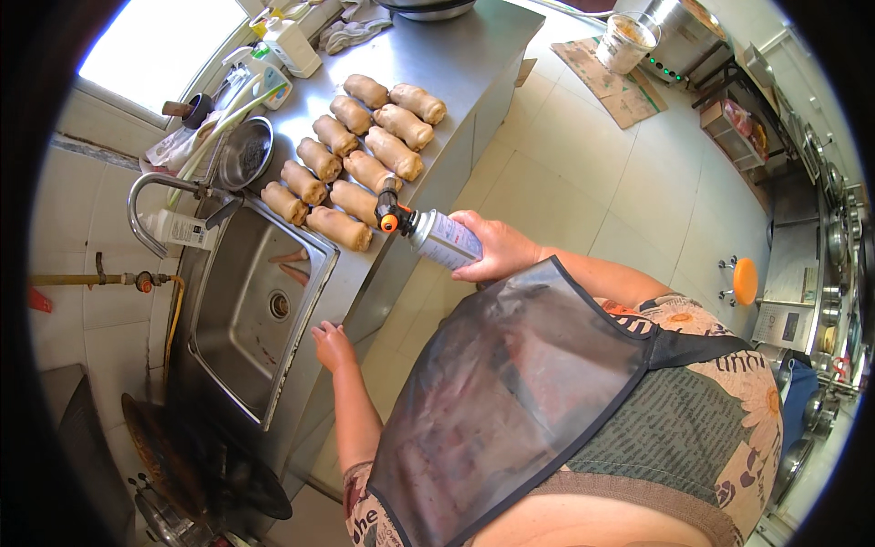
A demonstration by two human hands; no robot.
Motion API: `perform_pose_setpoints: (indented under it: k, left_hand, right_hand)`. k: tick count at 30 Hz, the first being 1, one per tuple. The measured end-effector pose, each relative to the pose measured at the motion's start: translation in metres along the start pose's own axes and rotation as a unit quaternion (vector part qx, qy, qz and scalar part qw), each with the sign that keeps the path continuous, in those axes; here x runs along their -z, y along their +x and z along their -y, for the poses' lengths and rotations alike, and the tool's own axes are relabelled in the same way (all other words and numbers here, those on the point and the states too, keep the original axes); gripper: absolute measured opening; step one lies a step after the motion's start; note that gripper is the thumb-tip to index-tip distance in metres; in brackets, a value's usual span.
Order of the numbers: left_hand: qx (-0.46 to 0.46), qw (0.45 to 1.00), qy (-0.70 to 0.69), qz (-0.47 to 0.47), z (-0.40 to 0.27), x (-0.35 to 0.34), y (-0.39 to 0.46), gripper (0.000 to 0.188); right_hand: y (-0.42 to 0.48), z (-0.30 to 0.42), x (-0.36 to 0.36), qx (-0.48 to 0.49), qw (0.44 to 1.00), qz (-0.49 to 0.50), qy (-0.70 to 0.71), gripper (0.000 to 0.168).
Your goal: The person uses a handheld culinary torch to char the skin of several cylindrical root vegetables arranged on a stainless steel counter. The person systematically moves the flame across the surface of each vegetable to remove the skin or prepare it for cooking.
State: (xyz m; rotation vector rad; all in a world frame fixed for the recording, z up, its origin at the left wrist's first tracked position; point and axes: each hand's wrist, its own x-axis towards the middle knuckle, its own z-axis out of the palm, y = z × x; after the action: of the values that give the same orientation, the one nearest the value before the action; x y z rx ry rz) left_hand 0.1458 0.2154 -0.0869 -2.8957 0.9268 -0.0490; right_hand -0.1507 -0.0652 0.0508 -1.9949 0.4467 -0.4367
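Note:
My right hand point(502, 246) grips a gas canister point(448, 241) topped by a black and orange blowtorch head point(388, 212). The torch nozzle points toward the pork hocks, close over one hock point(355, 203); no flame can be made out. Several plump, tan pork hocks point(395, 152) lie in two rows on the stainless steel counter point(472, 48). By the front edge of the sink point(236, 321), my left hand point(335, 345) holds nothing, its fingers loosely apart. A translucent dark apron point(506, 410) covers my front.
A curved faucet point(147, 198) overhangs the sink, and a metal bowl point(244, 154) sits behind it. Spray and plastic bottles point(290, 48) line the window side. A blackened wok point(184, 458) is lower left. Across the tiled floor stand a white bucket point(625, 44) and an orange stool point(744, 281).

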Motion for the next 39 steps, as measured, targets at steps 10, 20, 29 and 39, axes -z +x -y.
perform_pose_setpoints:
  k: [10, 20, 29, 39]
  left_hand:
    - [0.010, 1.000, -0.001, 0.001, 0.003, -0.002, -0.005, 0.043]
    - [0.020, 1.000, -0.013, 0.009, 0.003, -0.006, -0.005, 0.043]
    - [0.025, 1.000, 0.010, -0.001, 0.011, -0.008, -0.001, 0.041]
    - [0.023, 0.999, 0.024, 0.011, 0.008, 0.001, -0.003, 0.043]
  right_hand:
    - [0.006, -0.003, 0.004, -0.018, 0.999, 0.021, 0.021, 0.075]
    - [0.017, -0.004, 0.013, 0.000, 0.999, 0.028, 0.020, 0.075]
    - [0.032, -0.014, 0.021, 0.029, 0.998, 0.043, 0.029, 0.073]
    - [0.031, -0.005, 0.018, 0.014, 0.999, 0.023, 0.031, 0.075]
